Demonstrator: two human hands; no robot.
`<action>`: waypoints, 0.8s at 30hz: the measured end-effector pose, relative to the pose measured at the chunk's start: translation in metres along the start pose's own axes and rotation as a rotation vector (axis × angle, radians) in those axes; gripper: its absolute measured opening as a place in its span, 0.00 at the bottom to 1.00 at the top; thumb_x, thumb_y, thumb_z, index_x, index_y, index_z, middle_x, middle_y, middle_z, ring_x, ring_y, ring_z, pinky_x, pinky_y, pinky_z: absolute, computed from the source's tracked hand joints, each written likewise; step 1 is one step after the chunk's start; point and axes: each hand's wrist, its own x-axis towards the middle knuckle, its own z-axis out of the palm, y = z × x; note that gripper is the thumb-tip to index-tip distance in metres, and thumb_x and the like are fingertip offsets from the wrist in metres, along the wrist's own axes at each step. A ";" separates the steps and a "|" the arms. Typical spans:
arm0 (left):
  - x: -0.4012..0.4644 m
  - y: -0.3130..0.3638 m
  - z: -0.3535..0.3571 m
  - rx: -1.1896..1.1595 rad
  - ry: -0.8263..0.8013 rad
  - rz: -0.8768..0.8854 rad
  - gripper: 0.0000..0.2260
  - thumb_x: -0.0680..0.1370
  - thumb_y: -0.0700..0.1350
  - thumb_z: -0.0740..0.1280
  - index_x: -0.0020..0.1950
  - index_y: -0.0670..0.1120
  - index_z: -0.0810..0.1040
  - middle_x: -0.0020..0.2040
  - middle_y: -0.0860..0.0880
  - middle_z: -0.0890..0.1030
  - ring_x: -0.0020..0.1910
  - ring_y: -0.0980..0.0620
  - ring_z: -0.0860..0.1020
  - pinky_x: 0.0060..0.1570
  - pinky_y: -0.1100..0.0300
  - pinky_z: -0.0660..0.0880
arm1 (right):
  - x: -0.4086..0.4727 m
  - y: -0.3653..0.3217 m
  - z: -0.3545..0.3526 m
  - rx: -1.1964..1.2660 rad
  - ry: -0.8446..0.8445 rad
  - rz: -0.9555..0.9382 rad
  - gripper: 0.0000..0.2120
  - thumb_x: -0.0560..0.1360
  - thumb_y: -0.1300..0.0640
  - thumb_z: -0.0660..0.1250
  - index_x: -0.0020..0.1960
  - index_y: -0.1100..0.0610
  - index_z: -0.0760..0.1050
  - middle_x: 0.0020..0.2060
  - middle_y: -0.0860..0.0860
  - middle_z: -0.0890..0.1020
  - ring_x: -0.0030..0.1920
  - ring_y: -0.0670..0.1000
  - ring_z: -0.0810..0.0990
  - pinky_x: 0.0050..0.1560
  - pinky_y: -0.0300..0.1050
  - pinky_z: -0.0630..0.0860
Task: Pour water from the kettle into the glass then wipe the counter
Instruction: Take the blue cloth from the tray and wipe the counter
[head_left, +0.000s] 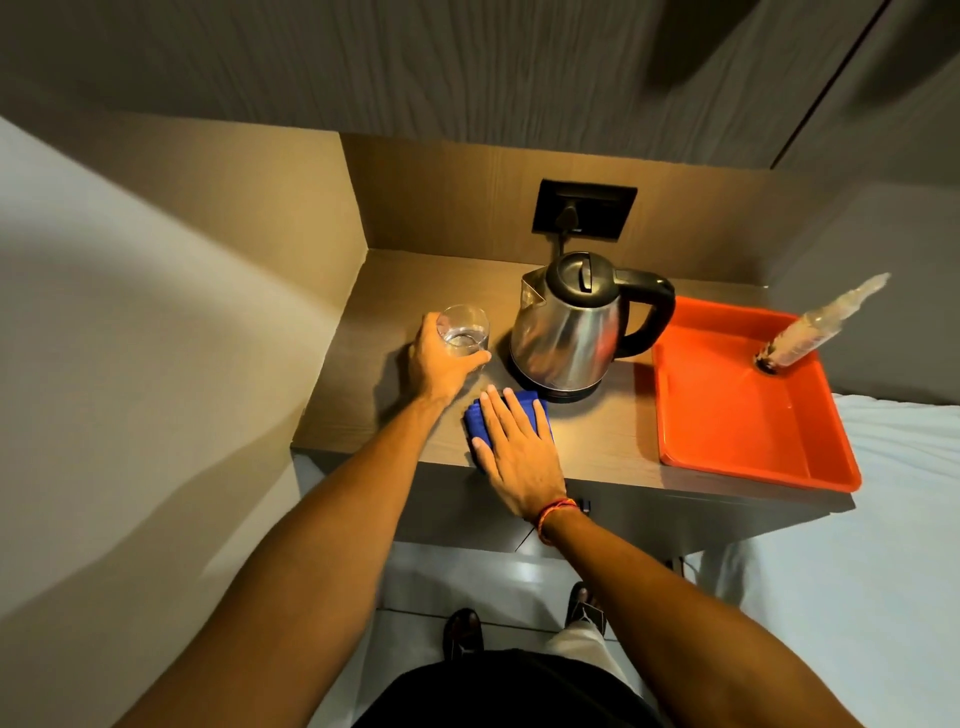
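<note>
A steel kettle (569, 327) with a black lid and handle stands on its base in the middle of the wooden counter (602, 436). To its left, my left hand (439, 361) is wrapped around a clear glass (464, 330) with water in it. In front of the kettle lies a folded blue cloth (480, 418). My right hand (514, 449) rests flat on that cloth, fingers together, pressing it to the counter near the front edge.
An orange tray (737, 415) fills the counter's right end, with a plastic bottle (815, 332) leaning in its far corner. A black wall socket (584, 208) holds the kettle's plug. Walls close the left and back. A white bed (883, 519) lies to the right.
</note>
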 end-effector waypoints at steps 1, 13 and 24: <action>0.000 -0.003 -0.006 0.004 0.019 0.004 0.36 0.64 0.47 0.84 0.67 0.44 0.73 0.64 0.45 0.80 0.64 0.46 0.78 0.59 0.55 0.79 | 0.003 -0.001 0.000 0.001 -0.004 -0.003 0.31 0.84 0.39 0.44 0.83 0.52 0.51 0.82 0.49 0.57 0.83 0.51 0.52 0.79 0.48 0.37; -0.007 -0.052 -0.108 0.076 0.260 0.013 0.37 0.61 0.48 0.85 0.66 0.44 0.73 0.61 0.45 0.81 0.54 0.51 0.79 0.43 0.70 0.74 | 0.100 -0.028 -0.011 0.152 -0.069 0.043 0.32 0.84 0.42 0.47 0.83 0.55 0.47 0.83 0.51 0.51 0.83 0.52 0.48 0.82 0.59 0.46; -0.023 -0.051 -0.147 0.074 0.383 0.080 0.35 0.63 0.52 0.84 0.65 0.45 0.75 0.61 0.47 0.81 0.55 0.55 0.78 0.44 0.71 0.75 | 0.136 -0.074 -0.016 0.078 -0.189 -0.104 0.32 0.84 0.39 0.45 0.83 0.54 0.50 0.82 0.51 0.56 0.82 0.55 0.53 0.82 0.58 0.46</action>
